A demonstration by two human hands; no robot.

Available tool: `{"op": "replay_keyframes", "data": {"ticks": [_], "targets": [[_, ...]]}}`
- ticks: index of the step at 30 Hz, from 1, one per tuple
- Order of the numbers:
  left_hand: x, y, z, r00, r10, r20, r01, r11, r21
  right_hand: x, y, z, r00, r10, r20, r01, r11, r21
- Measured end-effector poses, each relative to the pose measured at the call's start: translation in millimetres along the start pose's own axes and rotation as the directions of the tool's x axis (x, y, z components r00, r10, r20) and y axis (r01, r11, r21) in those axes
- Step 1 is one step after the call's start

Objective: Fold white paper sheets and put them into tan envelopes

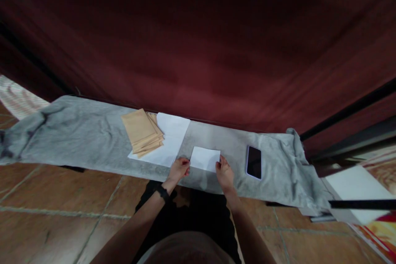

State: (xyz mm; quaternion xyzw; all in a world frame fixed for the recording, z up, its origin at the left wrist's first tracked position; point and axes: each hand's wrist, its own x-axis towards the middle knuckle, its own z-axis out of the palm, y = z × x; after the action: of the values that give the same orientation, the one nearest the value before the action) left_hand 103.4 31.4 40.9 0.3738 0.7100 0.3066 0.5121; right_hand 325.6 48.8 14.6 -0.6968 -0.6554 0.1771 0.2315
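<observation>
A small white sheet of paper (pixel 204 159), which looks folded, lies on the grey cloth in front of me. My left hand (pixel 180 168), with a black band on its wrist, has its fingers closed at the paper's left edge. At the right edge, my right hand (pixel 225 172) grips the paper between thumb and fingers. Left of my hands, a stack of brown envelopes (pixel 140 128) is fanned out, partly covering a larger white sheet (pixel 173 132).
A grey cloth (pixel 83 132) covers the narrow bench. To the right of my right hand lies a phone (pixel 254 162) with a dark screen. A dark red curtain-like surface (pixel 198 57) rises along the far edge. Brown floor tiles (pixel 71 192) show below, and a white box (pixel 359 187) stands at the right.
</observation>
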Motion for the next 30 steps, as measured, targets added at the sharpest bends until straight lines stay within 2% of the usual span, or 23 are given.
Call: {"op": "replay_keyframes", "data": {"ticks": [10, 19, 25, 30], "targets": [[4.0, -1.5, 1.6, 0.999, -0.025, -0.031, 0.025, 1.000, 0.013, -5.2, -0.8, 6.2, 0.994, -0.090, -0.064, 0.084, 0.992, -0.098], [1.8, -3.5, -6.3, 1.000, -0.025, 0.010, 0.026, 0.987, -0.158, 9.3, 1.1, -1.4, 0.998, 0.042, 0.038, -0.044, 0.998, 0.042], [0.2, -8.0, -10.1, 0.999, 0.037, 0.030, -0.031, 0.982, -0.186, 9.7, -1.8, -3.6, 0.995, 0.087, 0.044, -0.087, 0.996, 0.000], [0.6, -13.0, -8.3, 0.984, 0.167, -0.063, -0.172, 0.983, -0.071, 4.6, -8.4, -4.6, 0.995, 0.089, 0.041, -0.088, 0.996, -0.025]]}}
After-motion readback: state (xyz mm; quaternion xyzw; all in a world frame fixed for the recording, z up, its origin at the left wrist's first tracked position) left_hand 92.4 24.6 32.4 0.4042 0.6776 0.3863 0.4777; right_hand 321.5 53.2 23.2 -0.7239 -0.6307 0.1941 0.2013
